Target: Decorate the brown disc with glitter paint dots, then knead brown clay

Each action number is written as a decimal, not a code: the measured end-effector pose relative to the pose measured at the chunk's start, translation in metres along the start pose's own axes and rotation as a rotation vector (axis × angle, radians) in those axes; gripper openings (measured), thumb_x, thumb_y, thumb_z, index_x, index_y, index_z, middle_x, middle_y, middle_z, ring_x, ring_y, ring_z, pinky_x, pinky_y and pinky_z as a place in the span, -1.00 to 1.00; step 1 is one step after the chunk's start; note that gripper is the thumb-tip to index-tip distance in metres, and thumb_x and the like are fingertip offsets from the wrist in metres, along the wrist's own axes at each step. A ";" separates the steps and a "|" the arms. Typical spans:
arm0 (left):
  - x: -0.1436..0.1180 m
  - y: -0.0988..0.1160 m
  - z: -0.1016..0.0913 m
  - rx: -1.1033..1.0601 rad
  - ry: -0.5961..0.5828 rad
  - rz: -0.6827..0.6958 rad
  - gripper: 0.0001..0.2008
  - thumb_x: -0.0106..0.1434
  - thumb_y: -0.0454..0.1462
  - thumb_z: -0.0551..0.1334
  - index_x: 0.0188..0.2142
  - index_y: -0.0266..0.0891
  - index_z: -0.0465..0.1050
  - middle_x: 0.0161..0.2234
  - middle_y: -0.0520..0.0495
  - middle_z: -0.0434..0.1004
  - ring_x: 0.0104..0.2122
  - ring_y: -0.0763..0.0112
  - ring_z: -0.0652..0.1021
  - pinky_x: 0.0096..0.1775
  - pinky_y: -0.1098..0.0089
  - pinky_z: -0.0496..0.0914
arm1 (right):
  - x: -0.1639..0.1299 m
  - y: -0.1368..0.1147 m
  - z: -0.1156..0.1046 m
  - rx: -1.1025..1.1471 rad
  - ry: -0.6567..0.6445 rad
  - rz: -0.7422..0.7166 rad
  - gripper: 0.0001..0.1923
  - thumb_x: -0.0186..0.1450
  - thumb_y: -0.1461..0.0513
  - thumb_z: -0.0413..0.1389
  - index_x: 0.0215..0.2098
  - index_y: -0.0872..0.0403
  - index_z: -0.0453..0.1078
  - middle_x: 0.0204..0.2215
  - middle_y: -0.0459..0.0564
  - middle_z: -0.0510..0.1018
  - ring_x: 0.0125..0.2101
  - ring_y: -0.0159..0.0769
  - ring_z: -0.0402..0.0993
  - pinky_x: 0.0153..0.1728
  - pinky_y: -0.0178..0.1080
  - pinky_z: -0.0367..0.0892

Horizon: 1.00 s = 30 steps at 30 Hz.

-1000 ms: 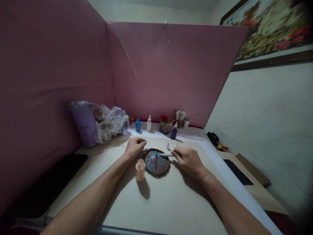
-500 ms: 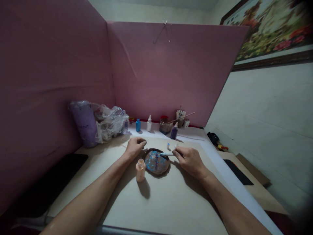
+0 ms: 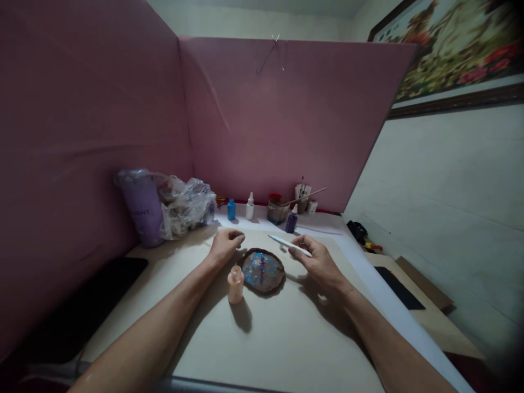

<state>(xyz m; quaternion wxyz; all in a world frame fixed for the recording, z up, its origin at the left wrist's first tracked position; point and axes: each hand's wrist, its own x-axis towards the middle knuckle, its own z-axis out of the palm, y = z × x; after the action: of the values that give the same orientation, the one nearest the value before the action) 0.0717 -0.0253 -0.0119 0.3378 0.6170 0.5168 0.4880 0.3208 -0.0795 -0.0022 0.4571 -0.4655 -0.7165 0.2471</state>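
Observation:
A round brown clay disc point(image 3: 268, 279) with a raised rim lies on the board, its surface speckled with blue and a purple streak. My right hand point(image 3: 319, 259) grips a slim white pen-shaped tool point(image 3: 292, 245), its tip raised above the disc's far right side. My left hand point(image 3: 225, 245) rests by the disc's upper left edge, fingers curled together. Whatever may be between those fingers is hidden. An uncapped bottle of peach-coloured paint point(image 3: 235, 289) stands just left of the disc, nearer to me.
Along the back stand a blue bottle point(image 3: 231, 209), a white bottle point(image 3: 250, 207), a dark purple bottle point(image 3: 291, 221), a water cup point(image 3: 276, 212) and a brush holder point(image 3: 302, 203). A purple tumbler point(image 3: 143, 213) and crumpled plastic bag point(image 3: 188, 207) are at left. Pink panels point(image 3: 286, 120) enclose the back and left.
My right hand has lifted the white tool off the disc and tilted it, tip up and away. My left hand and the peach bottle stay where they were.

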 end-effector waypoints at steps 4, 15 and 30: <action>0.000 0.003 -0.001 0.005 0.011 0.008 -0.78 -0.07 -0.15 0.22 -0.54 -0.30 0.47 -0.60 0.00 0.44 -0.54 0.43 0.40 -0.43 0.41 0.28 | -0.002 0.000 -0.003 -0.174 -0.044 -0.029 -0.82 0.25 0.11 0.13 -0.40 0.05 0.42 -0.47 -0.06 0.52 -0.43 -0.28 0.40 -0.38 -0.25 0.27; 0.002 -0.001 0.000 0.043 0.027 0.040 -0.77 -0.06 -0.15 0.21 -0.54 -0.29 0.47 -0.58 -0.01 0.48 -0.51 0.40 0.44 -0.42 0.39 0.32 | -0.002 0.002 -0.008 -0.365 -0.081 -0.068 -0.85 0.18 0.19 0.15 -0.46 0.05 0.54 -0.50 -0.04 0.58 -0.45 -0.28 0.44 -0.40 -0.26 0.22; 0.003 -0.007 0.000 0.050 0.002 0.042 -0.77 -0.04 -0.15 0.21 -0.50 -0.30 0.49 -0.54 -0.03 0.50 -0.50 0.40 0.45 -0.40 0.39 0.33 | 0.001 0.002 -0.021 -0.463 -0.084 -0.011 -0.83 0.18 0.16 0.14 -0.50 0.03 0.51 -0.54 -0.08 0.55 -0.49 -0.32 0.39 -0.45 -0.27 0.13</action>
<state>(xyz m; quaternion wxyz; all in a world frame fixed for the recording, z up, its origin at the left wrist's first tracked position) 0.0701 -0.0208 -0.0173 0.3114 0.6354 0.5160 0.4828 0.3395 -0.0792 0.0065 0.3091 -0.5432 -0.7751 0.0927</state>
